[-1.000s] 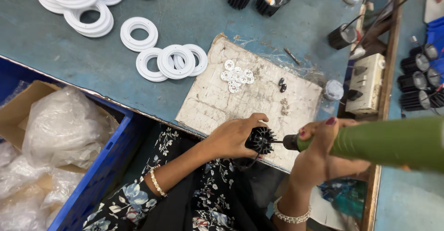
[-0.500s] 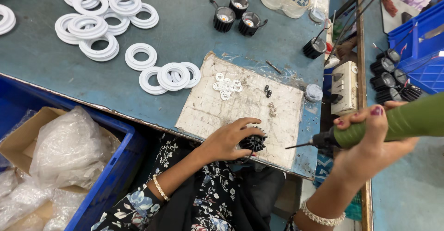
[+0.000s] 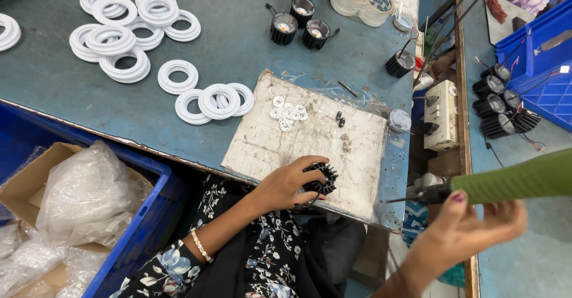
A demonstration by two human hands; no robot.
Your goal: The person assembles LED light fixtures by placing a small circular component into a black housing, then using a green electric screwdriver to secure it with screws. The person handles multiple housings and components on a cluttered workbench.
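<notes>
Head view: left hand (image 3: 286, 185) has its fingers clamped on a black finned heat sink (image 3: 319, 179) at the near edge of a worn white board (image 3: 298, 140) on the blue bench (image 3: 238, 47). Right hand (image 3: 462, 235) fingers are wrapped under a green screwdriver (image 3: 512, 179), well apart from it. Clear plastic bags (image 3: 83, 196) fill a cardboard box in the blue crate (image 3: 137, 238) at left.

Blue-grey desk (image 3: 238, 42); white rings (image 3: 137, 30) lie stacked on it; a worn white board (image 3: 286, 149) sits at its near edge; black finned housings (image 3: 298, 27) stand farther back.
</notes>
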